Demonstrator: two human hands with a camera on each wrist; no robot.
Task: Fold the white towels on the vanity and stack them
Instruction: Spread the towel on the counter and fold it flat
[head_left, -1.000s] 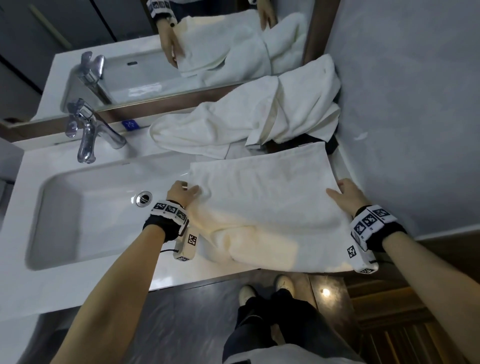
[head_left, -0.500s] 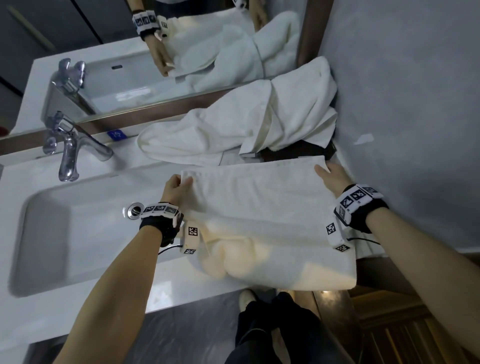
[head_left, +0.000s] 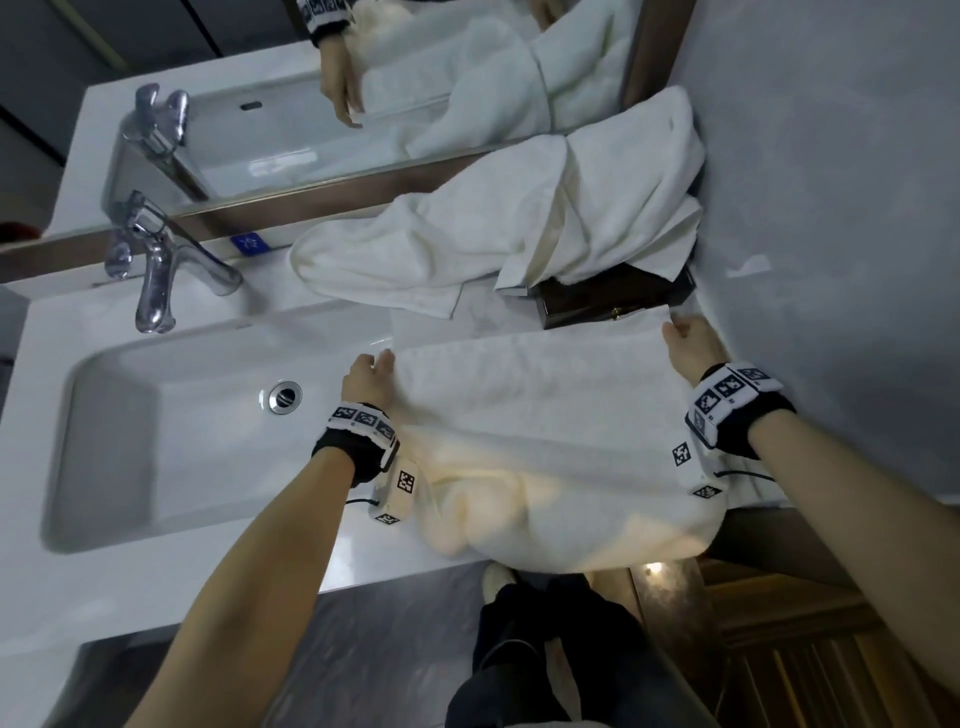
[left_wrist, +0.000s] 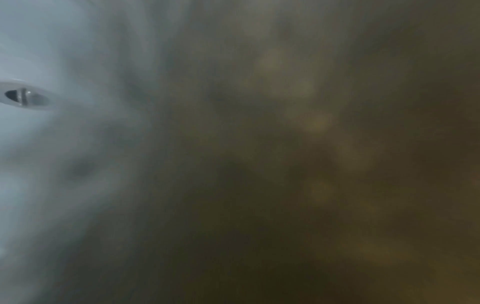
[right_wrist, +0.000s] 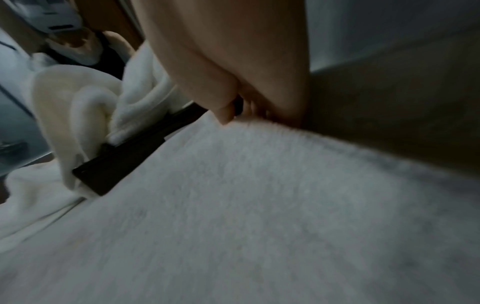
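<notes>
A white towel (head_left: 545, 415) lies spread on the vanity to the right of the sink, and its near part bunches and hangs over the front edge. My left hand (head_left: 371, 371) grips its far left corner at the basin's rim. My right hand (head_left: 685, 338) grips the far right corner close to the wall, and in the right wrist view its fingers (right_wrist: 226, 115) curl over the towel's edge (right_wrist: 259, 127). A second white towel (head_left: 467, 244) lies crumpled behind, against the mirror. The left wrist view is blurred.
A dark wooden box (head_left: 613, 299) sits under the crumpled towel, just beyond the spread towel's far edge. The sink basin (head_left: 171, 441) with its drain (head_left: 284, 397) and chrome faucet (head_left: 156, 270) lies to the left. A grey wall (head_left: 831, 208) closes the right side.
Both hands have moved from the towel's sides to its far corners. The towel's far edge has drawn back from the dark box, which now shows more.
</notes>
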